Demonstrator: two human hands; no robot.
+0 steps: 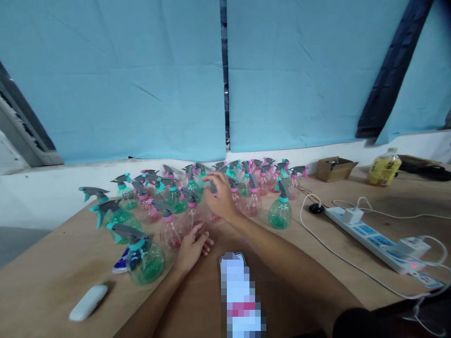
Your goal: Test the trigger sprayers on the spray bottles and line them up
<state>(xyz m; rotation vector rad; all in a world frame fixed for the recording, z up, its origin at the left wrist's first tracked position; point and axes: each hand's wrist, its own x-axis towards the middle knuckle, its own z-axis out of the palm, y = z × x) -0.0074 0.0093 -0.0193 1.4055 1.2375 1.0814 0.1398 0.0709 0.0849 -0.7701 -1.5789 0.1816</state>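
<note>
Many small round spray bottles with grey trigger heads stand grouped on the table, some green-tinted and some pink-tinted. My right hand [221,196] reaches into the middle of the group, fingers curled round the grey head of a spray bottle [213,188]; its pink lower part is mostly hidden behind the hand. My left hand [193,248] rests low at the front, fingers loosely apart and holding nothing, beside a pink spray bottle [173,232]. A green spray bottle [146,263] stands front left, and another green one [280,215] stands apart at the right.
A phone [232,259] with a blurred screen lies between my forearms. At left are a white case [89,303] and a blue packet [120,263]. On the right lie a power strip [369,239] with cables, a cardboard box [335,170] and a yellow-labelled bottle [384,169].
</note>
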